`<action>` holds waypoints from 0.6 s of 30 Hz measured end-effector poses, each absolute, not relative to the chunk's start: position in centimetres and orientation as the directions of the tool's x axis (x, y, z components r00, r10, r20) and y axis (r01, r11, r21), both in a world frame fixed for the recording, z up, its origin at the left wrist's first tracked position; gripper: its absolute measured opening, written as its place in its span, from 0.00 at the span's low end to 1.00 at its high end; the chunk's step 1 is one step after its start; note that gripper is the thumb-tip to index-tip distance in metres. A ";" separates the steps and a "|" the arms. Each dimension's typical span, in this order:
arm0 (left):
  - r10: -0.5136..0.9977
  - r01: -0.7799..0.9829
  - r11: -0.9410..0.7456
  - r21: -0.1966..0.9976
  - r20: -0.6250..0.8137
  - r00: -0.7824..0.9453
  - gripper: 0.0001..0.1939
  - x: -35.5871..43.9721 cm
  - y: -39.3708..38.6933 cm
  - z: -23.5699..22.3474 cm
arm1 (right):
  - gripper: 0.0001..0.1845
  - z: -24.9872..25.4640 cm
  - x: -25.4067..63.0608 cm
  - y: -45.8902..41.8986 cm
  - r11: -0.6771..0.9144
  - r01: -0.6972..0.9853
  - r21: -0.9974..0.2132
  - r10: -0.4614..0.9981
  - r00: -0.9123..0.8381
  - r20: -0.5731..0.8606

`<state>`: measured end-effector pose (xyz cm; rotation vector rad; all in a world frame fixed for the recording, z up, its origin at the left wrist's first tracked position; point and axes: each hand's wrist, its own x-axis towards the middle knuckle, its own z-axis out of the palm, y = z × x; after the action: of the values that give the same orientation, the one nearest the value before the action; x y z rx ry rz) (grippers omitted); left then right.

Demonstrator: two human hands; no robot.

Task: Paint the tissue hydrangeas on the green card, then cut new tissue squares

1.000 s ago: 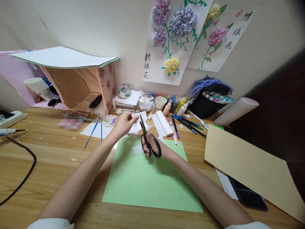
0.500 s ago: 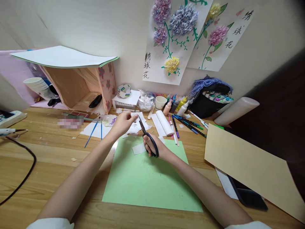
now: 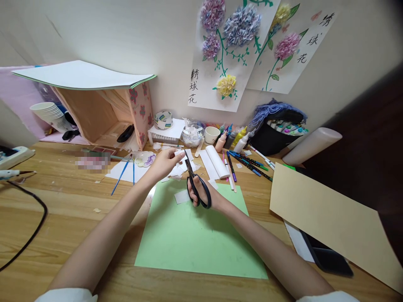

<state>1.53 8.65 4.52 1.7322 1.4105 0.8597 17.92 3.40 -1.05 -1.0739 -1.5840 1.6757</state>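
Observation:
My left hand (image 3: 164,164) pinches a small piece of white paper (image 3: 180,153) between thumb and fingers, above the far edge of the green sheet (image 3: 201,243). In my right hand (image 3: 201,193) are black-handled scissors (image 3: 189,168), their blades a little apart and pointing up at the paper. Whether the blades touch the paper I cannot tell. Under the right hand a white paper strip (image 3: 181,197) lies on the green sheet. More white scraps (image 3: 179,170) are spread just beyond, partly hidden by the left hand.
Behind the hands stand a paper cup (image 3: 212,135), a bowl of scraps (image 3: 193,134) and paint bottles (image 3: 241,140). Several pens (image 3: 248,161) and a paper roll (image 3: 218,161) lie right of them. A beige board (image 3: 327,222) lies at right, a peach box (image 3: 100,109) at left.
The scissors have opened: their handles are farther apart and both blades now show separated. The left hand has shifted very slightly, still pinching the paper.

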 end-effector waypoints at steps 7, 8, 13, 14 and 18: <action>0.968 0.466 -0.183 0.866 0.075 0.240 0.19 1.2 9.0 4.2 | 0.38 -0.8 18.0 3.5 -0.130 0.104 -0.986 0.849 -0.502 -0.165; 0.966 0.463 -0.187 0.866 0.077 0.246 0.19 1.2 9.0 4.1 | 0.38 -0.8 18.0 3.5 -0.124 0.109 -0.986 0.847 -0.507 -0.162; 0.965 0.467 -0.186 0.864 0.072 0.253 0.19 1.1 9.0 4.0 | 0.38 -0.9 18.1 3.6 -0.110 0.116 -0.987 0.846 -0.510 -0.154; 0.964 0.470 -0.183 0.863 0.065 0.257 0.19 1.1 9.0 4.0 | 0.38 -0.9 18.1 3.6 -0.109 0.115 -0.987 0.847 -0.509 -0.153; 0.963 0.492 -0.161 0.856 0.028 0.268 0.19 1.2 8.9 4.1 | 0.37 -0.8 18.1 3.5 -0.087 0.119 -0.989 0.851 -0.508 -0.136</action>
<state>1.16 8.89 4.12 1.7780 1.3287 0.7818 18.06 3.52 -0.82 -1.0609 -1.6175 1.6500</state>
